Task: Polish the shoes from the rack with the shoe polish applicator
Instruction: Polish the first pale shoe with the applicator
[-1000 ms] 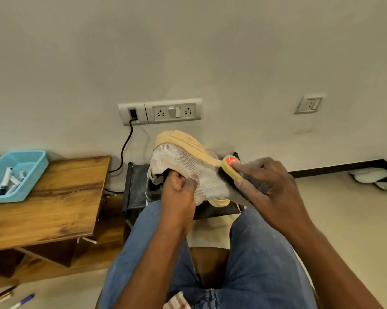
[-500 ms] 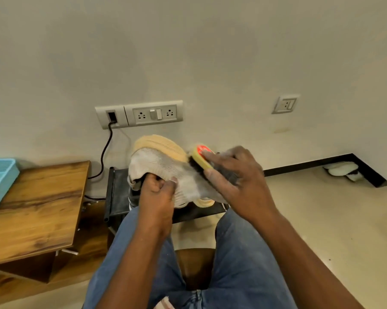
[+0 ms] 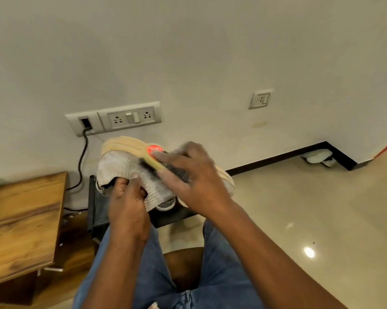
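Since a second ago the applicator (image 3: pixel 153 156) has slid along the shoe (image 3: pixel 125 166), from the middle of the knit side up toward the orange sole edge, so the rubbing stroke is clearly still going. Only one view, the head camera, so that's all I've got.

Right hand (image 3: pixel 192 181) grips the applicator with curled fingers, its yellow-and-red end poking out, and its dark pad looks pressed onto the grey knit. Left hand (image 3: pixel 128 197) pinches the shoe at the collar opening, thumb on the outside, holding it sole-away above the knees. Behind the shoe sits the black rack (image 3: pixel 94 210), with the wooden table (image 3: pixel 25 219) to the left.

My read: this is mid-polish on this one shoe, and it probably needs turning to reach the other side.
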